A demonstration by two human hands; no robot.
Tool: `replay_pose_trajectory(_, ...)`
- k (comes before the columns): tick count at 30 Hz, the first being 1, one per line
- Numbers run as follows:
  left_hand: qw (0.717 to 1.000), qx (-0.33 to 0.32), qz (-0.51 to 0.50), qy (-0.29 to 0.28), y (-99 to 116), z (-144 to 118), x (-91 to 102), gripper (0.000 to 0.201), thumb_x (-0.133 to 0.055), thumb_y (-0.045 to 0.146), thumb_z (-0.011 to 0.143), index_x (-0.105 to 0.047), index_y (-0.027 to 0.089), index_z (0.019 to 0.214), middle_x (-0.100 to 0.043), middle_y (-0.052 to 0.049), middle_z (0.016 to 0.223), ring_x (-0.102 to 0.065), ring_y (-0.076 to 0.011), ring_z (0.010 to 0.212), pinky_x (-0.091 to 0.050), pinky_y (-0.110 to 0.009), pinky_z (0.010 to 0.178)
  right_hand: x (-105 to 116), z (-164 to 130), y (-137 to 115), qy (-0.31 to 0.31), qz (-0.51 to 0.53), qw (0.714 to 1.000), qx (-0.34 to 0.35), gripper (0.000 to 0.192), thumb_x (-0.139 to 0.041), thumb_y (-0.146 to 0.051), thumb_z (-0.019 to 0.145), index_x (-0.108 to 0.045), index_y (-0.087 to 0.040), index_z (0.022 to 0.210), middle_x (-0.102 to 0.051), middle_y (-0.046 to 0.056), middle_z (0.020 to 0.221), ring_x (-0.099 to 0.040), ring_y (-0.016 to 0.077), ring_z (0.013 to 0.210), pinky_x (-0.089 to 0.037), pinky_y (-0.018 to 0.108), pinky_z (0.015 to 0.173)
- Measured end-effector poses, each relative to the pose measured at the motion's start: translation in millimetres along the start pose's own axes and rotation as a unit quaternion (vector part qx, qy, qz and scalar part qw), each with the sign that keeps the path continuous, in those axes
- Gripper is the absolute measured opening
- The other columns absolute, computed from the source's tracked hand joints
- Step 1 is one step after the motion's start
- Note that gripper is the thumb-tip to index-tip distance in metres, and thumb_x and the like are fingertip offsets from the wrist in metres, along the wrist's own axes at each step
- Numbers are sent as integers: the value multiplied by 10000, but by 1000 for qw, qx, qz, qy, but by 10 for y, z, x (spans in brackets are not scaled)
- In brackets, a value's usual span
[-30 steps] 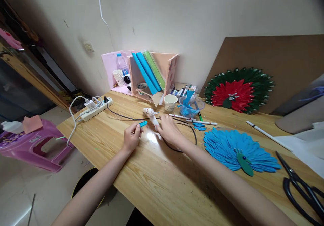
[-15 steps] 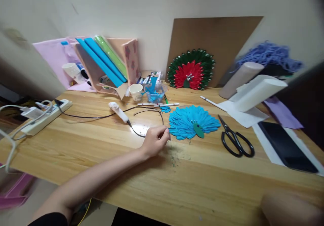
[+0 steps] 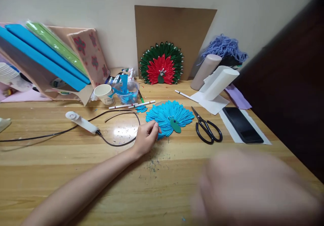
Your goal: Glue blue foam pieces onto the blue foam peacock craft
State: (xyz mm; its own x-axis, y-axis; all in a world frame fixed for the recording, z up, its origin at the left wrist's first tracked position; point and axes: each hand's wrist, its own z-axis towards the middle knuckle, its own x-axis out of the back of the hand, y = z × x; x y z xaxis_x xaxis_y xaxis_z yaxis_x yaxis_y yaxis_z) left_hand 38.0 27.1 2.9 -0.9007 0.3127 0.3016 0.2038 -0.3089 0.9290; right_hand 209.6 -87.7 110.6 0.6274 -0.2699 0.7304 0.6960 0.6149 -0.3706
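My left hand point(image 3: 146, 136) rests on the table with curled, closed fingers, beside the left edge of a blue feathered paper peacock point(image 3: 167, 118). Whether anything is pinched in those fingers is hidden. The peacock lies flat, with a green head and body piece and an eye on it. Large and smeared by motion, my right hand point(image 3: 248, 189) is close to the camera at the lower right, its fingers unreadable. Black-handled scissors point(image 3: 206, 126) lie to the right of the peacock. Several blue paper petals point(image 3: 141, 109) sit behind my left hand.
A white corded tool point(image 3: 82, 123) lies at left, its black cable looping near my left hand. Behind stand a paper cup point(image 3: 103, 94), a plastic tub point(image 3: 128, 96) and a red-green peacock point(image 3: 162, 65) against cardboard point(image 3: 174, 27). A phone point(image 3: 243, 124) and paper rolls point(image 3: 220, 84) are at right.
The view has turned to the right, so the things on the table appear further left. My right hand has come further into view from the lower right. My left hand stays beside the blue peacock.
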Motion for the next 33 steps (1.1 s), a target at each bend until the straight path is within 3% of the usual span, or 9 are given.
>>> replay_pose_trajectory(1,1000,0,-1,-9,-7,-2,7,356,-387,331,907,-527,167,624,-474,39,472,-465,-95,481,-354,-214,526,-95,103,154,-1,3,1000,14,230,-541,-319,800,-637,-466,948,-634,9,635,-609,231,702,-490,378,538)
replay_pose_trajectory(3,1000,3,-1,-24,-15,-3,16,354,-384,337,910,-532,168,637,-470,42,469,-458,-92,467,-346,-212,513,-354,241,521,84,14,996,-28,201,-518,-232,837,-636,-331,966,-636,16,712,-600,214,719,-500,381,636)
replay_pose_trajectory(5,999,14,-2,-36,-19,0,17,358,-377,351,914,-526,170,644,-464,45,465,-450,-91,459,-344,-210,508,-632,248,872,110,51,990,-67,149,-518,-196,849,-610,-249,955,-632,33,818,-589,195,774,-494,372,702)
replay_pose_trajectory(9,998,32,16,-58,-29,17,9,361,-354,358,925,-520,173,664,-496,39,496,-467,-93,488,-349,-209,531,-957,52,1223,64,134,983,-108,101,-565,-197,835,-594,-207,931,-611,39,860,-563,162,786,-480,319,710)
replay_pose_trajectory(15,994,45,54,-84,-36,57,7,359,-346,350,932,-540,172,688,-511,37,528,-478,-95,516,-353,-214,563,-953,-11,1203,16,186,975,-121,116,-594,-230,833,-604,-214,948,-610,35,869,-558,155,796,-471,301,721)
replay_pose_trajectory(33,991,37,83,-100,-29,69,-6,360,-339,347,931,-561,175,707,-537,25,547,-508,-114,544,-361,-222,577,-969,-17,1233,16,232,963,-139,87,-602,-235,827,-616,-197,904,-610,38,842,-581,155,787,-485,311,712)
